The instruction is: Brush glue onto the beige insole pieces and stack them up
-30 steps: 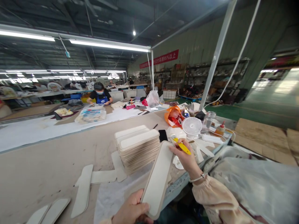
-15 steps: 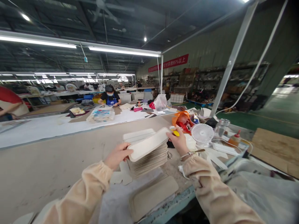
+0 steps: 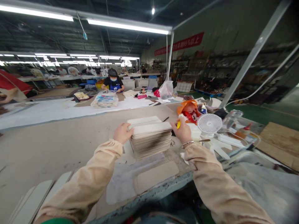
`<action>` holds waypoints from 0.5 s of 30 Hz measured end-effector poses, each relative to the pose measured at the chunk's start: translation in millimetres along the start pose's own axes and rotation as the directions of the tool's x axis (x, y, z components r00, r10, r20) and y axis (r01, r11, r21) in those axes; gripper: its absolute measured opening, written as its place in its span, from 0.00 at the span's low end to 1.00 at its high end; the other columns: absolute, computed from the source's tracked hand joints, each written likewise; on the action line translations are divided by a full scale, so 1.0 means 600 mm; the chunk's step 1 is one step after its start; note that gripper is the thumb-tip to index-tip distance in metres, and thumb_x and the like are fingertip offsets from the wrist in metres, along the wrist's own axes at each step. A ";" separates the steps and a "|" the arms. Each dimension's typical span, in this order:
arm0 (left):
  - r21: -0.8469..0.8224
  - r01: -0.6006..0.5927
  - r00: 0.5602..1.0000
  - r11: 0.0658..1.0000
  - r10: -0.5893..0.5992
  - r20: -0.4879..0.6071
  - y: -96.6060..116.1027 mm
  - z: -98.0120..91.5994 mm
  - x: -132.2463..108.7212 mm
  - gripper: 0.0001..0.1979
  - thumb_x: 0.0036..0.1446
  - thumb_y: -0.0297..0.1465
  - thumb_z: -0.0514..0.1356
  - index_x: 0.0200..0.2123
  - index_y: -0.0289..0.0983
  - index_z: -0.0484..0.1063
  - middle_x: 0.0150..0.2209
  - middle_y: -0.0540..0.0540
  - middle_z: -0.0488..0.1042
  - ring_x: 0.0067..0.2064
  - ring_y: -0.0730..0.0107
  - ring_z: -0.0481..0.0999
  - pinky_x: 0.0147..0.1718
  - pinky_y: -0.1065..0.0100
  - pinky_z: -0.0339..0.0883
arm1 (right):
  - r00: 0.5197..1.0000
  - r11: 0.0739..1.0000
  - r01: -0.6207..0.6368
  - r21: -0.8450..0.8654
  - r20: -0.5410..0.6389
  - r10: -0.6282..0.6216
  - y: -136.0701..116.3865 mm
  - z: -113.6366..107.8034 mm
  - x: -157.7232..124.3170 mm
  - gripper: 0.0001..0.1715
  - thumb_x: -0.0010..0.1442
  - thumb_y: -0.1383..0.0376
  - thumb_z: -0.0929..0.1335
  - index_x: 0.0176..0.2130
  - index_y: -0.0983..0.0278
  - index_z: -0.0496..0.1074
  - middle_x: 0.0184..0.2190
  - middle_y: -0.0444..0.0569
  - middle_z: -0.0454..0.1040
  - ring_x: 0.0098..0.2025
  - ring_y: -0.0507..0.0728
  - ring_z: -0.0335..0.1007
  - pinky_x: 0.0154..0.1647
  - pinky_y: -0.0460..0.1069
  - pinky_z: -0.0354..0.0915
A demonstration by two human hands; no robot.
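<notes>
A tall stack of cream, round-cornered flat panels point(image 3: 151, 141) stands on the table. Its top panel point(image 3: 151, 128) lies level, with a hand at each end. My left hand point(image 3: 123, 133) is closed on the left end, thumb on top. My right hand point(image 3: 182, 129) is at the right end, its fingertips touching the panel edge. A small yellow object point(image 3: 178, 124) is tucked in the right fingers; its kind is hidden. More pale panels point(image 3: 143, 120) show just behind the top one. Nearer me, another low pile of panels point(image 3: 156, 176) rests by the table edge.
To the right stand a white fan point(image 3: 209, 123), an orange bag point(image 3: 188, 109), a clear jar point(image 3: 234, 116) and a red-tipped bottle point(image 3: 244, 130). Scissor handles point(image 3: 172, 142) poke out beside the stack. Pale panels point(image 3: 35, 199) lie front left. A co-worker point(image 3: 113, 83) sits across the table.
The top panel was tilted, right end raised above the stack; now it lies flat on it. Both hands have come level with its ends. The camera view has tipped downward.
</notes>
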State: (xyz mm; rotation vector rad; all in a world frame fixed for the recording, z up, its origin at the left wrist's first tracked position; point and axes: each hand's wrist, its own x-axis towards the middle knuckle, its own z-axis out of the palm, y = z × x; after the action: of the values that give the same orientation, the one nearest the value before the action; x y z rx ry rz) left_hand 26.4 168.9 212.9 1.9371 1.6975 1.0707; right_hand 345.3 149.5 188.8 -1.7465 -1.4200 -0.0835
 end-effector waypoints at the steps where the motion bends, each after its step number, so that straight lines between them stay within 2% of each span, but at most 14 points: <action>1: 0.008 -0.043 0.998 0.999 0.043 -0.048 -0.010 0.001 -0.020 0.14 0.49 0.35 0.62 0.39 0.36 0.74 0.38 0.45 0.73 0.32 0.69 0.72 0.42 0.63 0.67 | 0.999 1.000 0.023 0.003 -0.031 -0.023 0.007 -0.012 -0.009 0.20 0.57 0.50 0.66 0.41 0.61 0.66 0.28 0.48 0.74 0.28 0.58 0.68 0.30 0.50 0.59; 3: 0.014 -0.149 0.975 0.989 0.149 -0.163 -0.038 0.012 -0.079 0.13 0.54 0.37 0.59 0.41 0.37 0.73 0.39 0.45 0.73 0.34 0.69 0.72 0.41 0.65 0.68 | 0.993 0.997 0.062 0.040 -0.108 -0.057 0.026 -0.039 -0.036 0.20 0.59 0.49 0.65 0.40 0.62 0.67 0.30 0.48 0.74 0.30 0.58 0.69 0.33 0.50 0.61; 5: 0.018 -0.229 0.948 0.973 0.227 -0.224 -0.075 0.036 -0.158 0.12 0.58 0.37 0.56 0.41 0.37 0.72 0.38 0.45 0.73 0.39 0.67 0.73 0.42 0.64 0.69 | 0.988 0.991 0.067 0.112 -0.146 -0.050 0.047 -0.066 -0.077 0.20 0.59 0.49 0.65 0.40 0.62 0.69 0.31 0.48 0.74 0.30 0.56 0.68 0.33 0.50 0.62; 7: 0.040 -0.252 0.960 0.967 0.255 -0.114 -0.116 0.071 -0.247 0.14 0.58 0.38 0.57 0.43 0.38 0.71 0.42 0.42 0.73 0.46 0.62 0.73 0.49 0.59 0.68 | 0.994 0.969 0.050 0.244 -0.108 -0.024 0.067 -0.087 -0.130 0.19 0.61 0.50 0.64 0.39 0.63 0.70 0.30 0.48 0.73 0.28 0.54 0.67 0.32 0.49 0.63; 9: 0.081 -0.244 0.970 0.966 0.241 0.043 -0.152 0.108 -0.325 0.23 0.54 0.42 0.61 0.50 0.37 0.69 0.49 0.38 0.71 0.52 0.55 0.70 0.53 0.53 0.65 | 0.999 0.918 -0.034 0.394 0.004 0.036 0.084 -0.095 -0.191 0.19 0.62 0.51 0.64 0.40 0.64 0.71 0.27 0.47 0.72 0.25 0.53 0.64 0.29 0.49 0.63; 11: 0.118 -0.221 0.966 0.968 0.202 0.160 -0.177 0.139 -0.378 0.33 0.50 0.46 0.63 0.55 0.35 0.65 0.54 0.34 0.67 0.55 0.49 0.67 0.54 0.49 0.63 | 0.983 0.842 -0.155 0.516 0.166 0.079 0.092 -0.088 -0.251 0.19 0.63 0.51 0.63 0.41 0.63 0.71 0.25 0.45 0.71 0.23 0.52 0.62 0.26 0.48 0.61; 13: 0.153 -0.196 0.962 0.969 0.159 0.223 -0.187 0.158 -0.401 0.38 0.47 0.48 0.64 0.58 0.34 0.62 0.55 0.32 0.65 0.57 0.46 0.65 0.55 0.47 0.61 | 0.934 0.763 -0.283 0.581 0.349 0.080 0.089 -0.068 -0.304 0.18 0.63 0.52 0.64 0.42 0.63 0.71 0.23 0.44 0.69 0.23 0.52 0.61 0.24 0.48 0.60; 15: 0.178 -0.178 0.959 0.968 0.130 0.252 -0.185 0.167 -0.401 0.41 0.46 0.49 0.64 0.59 0.34 0.62 0.56 0.32 0.64 0.57 0.45 0.64 0.56 0.46 0.59 | 0.861 0.699 -0.400 0.593 0.505 0.064 0.074 -0.043 -0.343 0.18 0.63 0.52 0.64 0.41 0.62 0.71 0.22 0.43 0.67 0.21 0.52 0.59 0.23 0.48 0.58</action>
State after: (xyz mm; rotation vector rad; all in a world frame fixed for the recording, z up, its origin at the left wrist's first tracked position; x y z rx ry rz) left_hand 24.0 -14.5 -3.1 2.2541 1.5923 0.7015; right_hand 321.4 -24.1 69.5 -1.3203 -1.2697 0.9497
